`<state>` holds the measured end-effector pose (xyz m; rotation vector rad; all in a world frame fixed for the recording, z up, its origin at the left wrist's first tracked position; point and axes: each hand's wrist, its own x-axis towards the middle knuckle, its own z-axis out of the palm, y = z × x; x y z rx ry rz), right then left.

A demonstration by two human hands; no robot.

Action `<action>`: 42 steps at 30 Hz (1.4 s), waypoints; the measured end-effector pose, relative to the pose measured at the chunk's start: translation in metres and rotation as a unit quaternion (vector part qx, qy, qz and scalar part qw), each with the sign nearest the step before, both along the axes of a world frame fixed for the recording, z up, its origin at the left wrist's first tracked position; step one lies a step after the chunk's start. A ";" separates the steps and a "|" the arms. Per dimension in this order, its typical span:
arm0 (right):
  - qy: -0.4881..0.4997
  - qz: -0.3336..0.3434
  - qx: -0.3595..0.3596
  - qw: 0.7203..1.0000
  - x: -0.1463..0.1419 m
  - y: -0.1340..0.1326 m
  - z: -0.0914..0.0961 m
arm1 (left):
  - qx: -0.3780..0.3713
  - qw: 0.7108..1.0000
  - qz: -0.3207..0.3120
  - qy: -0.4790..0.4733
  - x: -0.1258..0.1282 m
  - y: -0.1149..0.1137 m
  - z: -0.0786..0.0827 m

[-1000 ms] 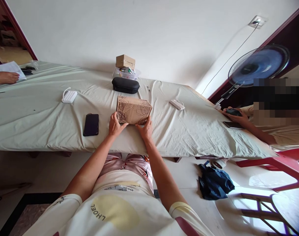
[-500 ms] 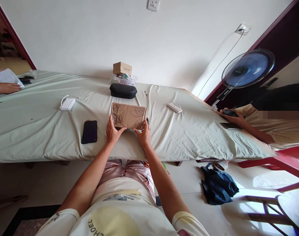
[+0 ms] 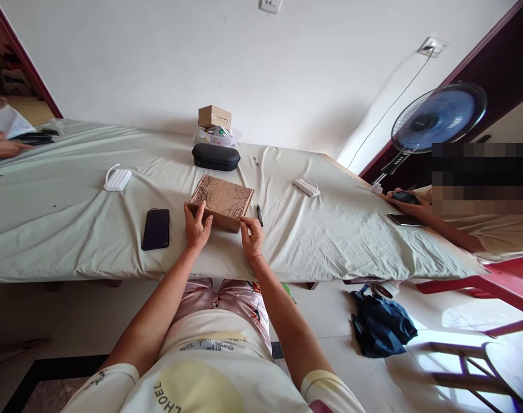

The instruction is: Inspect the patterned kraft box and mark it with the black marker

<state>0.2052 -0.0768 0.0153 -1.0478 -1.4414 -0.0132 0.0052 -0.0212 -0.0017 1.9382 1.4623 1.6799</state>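
A brown cardboard box (image 3: 222, 198) with dark scribbled loops on its top sits on the cloth-covered table, turned at a slant. My left hand (image 3: 196, 228) touches its near left side, fingers spread, one fingertip over the top edge. At the near right corner, my right hand (image 3: 251, 236) has its thumb and fingers pinched against the box. Just right of the box lies a black marker (image 3: 260, 215). A dark phone (image 3: 155, 229) rests left of my left hand.
Behind the box are a black zip case (image 3: 216, 157), a clear tub (image 3: 220, 137) and a smaller carton (image 3: 214, 116) on it. White corded blocks lie left (image 3: 117, 179) and right (image 3: 306, 187). Other people's hands show at left (image 3: 5, 147) and right (image 3: 416, 205). A fan (image 3: 437, 117) stands at right.
The box has turned and tipped so its near side shows. My left hand's fingers have spread, and my right hand has moved down to the near corner. The marker is now fully visible.
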 end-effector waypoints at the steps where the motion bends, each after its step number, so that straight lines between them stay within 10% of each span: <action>1: -0.022 -0.002 -0.001 1.000 -0.002 -0.002 0.001 | -0.005 1.000 0.002 0.013 0.001 -0.002 0.001; 15: -0.163 0.076 -0.025 0.983 -0.016 -0.007 0.000 | 0.048 0.988 -0.117 0.094 0.013 -0.008 0.002; 29: 0.017 -0.100 -0.105 0.989 0.015 0.011 -0.013 | 0.057 0.989 -0.111 0.074 0.011 -0.009 0.001; 42: 0.037 -0.045 -0.161 0.985 0.015 0.022 -0.026 | 0.034 0.994 -0.102 0.019 0.006 0.001 -0.002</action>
